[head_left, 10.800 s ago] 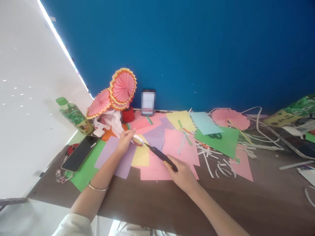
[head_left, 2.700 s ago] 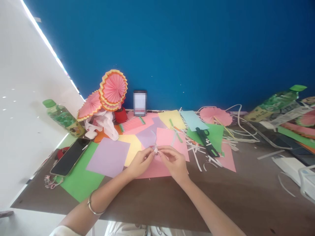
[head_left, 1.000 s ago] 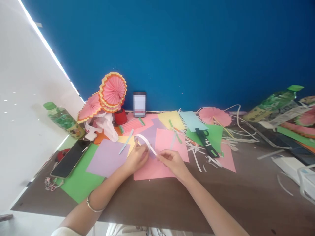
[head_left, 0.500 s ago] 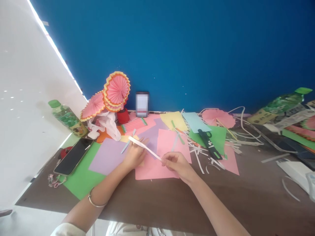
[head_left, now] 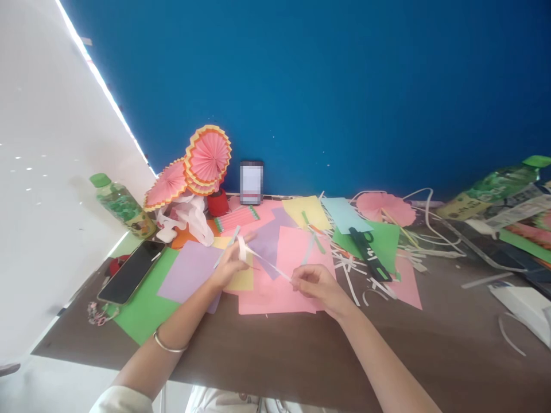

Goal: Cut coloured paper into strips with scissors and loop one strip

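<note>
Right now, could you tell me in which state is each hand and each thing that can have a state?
Left hand: pinching one end of the strip.
Right hand: pinching the other end.
Thin white paper strip: stretched between both hands, above the sheets.
Black smartphone: flat, screen dark.
Green-capped plastic bottle: capped, upright.
Green-handled scissors: closed, lying flat.
Pink pleated paper fans: fully opened.

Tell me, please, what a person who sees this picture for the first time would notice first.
First, the two hands at the middle of the table: the left hand and the right hand hold a thin white paper strip stretched between them, above sheets of coloured paper. Next, the pink pleated paper fans standing at the back left against the blue wall. Black scissors lie to the right on a green sheet.
</note>
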Action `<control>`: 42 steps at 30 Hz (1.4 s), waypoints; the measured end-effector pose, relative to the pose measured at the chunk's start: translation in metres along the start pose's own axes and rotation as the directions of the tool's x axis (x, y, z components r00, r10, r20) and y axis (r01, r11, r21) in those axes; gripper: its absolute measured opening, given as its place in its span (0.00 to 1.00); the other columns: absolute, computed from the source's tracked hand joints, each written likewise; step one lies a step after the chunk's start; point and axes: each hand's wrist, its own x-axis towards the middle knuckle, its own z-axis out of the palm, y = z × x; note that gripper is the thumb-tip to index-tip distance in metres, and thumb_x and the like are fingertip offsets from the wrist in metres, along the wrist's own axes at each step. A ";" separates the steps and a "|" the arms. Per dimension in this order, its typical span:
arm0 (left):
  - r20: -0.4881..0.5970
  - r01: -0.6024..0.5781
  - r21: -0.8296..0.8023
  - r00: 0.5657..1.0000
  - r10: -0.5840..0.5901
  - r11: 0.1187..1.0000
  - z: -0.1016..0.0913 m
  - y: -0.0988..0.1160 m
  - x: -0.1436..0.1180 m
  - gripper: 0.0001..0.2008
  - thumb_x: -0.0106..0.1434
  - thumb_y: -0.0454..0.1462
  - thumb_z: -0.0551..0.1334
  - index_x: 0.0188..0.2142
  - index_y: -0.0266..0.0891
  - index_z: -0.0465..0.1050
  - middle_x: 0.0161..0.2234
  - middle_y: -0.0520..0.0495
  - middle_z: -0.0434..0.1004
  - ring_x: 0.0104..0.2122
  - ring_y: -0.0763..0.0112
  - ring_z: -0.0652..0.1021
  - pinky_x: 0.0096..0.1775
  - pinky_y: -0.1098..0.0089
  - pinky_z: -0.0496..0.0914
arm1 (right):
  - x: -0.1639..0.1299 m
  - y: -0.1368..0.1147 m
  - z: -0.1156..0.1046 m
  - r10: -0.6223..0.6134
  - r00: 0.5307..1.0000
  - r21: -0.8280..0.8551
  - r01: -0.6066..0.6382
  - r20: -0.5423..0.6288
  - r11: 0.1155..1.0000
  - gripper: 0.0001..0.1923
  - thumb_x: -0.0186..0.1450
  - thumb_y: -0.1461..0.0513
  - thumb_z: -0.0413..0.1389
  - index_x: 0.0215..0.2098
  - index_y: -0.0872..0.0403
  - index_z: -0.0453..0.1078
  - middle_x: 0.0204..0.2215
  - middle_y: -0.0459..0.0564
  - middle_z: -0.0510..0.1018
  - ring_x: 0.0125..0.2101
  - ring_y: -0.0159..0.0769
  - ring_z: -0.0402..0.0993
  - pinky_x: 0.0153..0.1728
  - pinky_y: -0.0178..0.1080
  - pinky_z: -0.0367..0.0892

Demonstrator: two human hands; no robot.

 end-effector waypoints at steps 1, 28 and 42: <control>0.013 0.031 -0.155 0.999 -0.029 0.988 0.001 0.000 0.001 0.24 0.52 0.37 0.54 0.50 0.39 0.67 0.53 0.42 0.67 0.55 0.50 0.64 0.53 0.49 0.57 | 0.000 0.000 -0.001 -0.002 1.000 -0.006 0.002 0.004 1.000 0.11 0.49 0.57 0.63 0.18 0.56 0.70 0.16 0.43 0.69 0.17 0.23 0.54 0.16 0.30 0.46; -0.149 0.060 -0.777 0.949 -0.277 0.626 -0.005 0.009 0.011 0.13 0.58 0.43 0.60 0.39 0.38 0.72 0.39 0.45 0.76 0.47 0.64 0.73 0.54 0.59 0.61 | 0.006 -0.001 -0.024 -0.168 0.979 -0.463 0.095 -0.120 0.881 0.12 0.53 0.54 0.58 0.25 0.55 0.73 0.25 0.49 0.76 0.29 0.36 0.70 0.32 0.38 0.64; -0.175 0.178 -0.667 0.907 -0.384 0.723 0.013 0.003 0.003 0.23 0.49 0.35 0.67 0.43 0.37 0.61 0.39 0.43 0.74 0.40 0.66 0.76 0.46 0.61 0.67 | 0.008 0.002 -0.054 -0.282 0.911 -0.688 -0.003 -0.301 0.726 0.11 0.55 0.56 0.55 0.29 0.53 0.76 0.33 0.51 0.79 0.33 0.42 0.72 0.35 0.42 0.65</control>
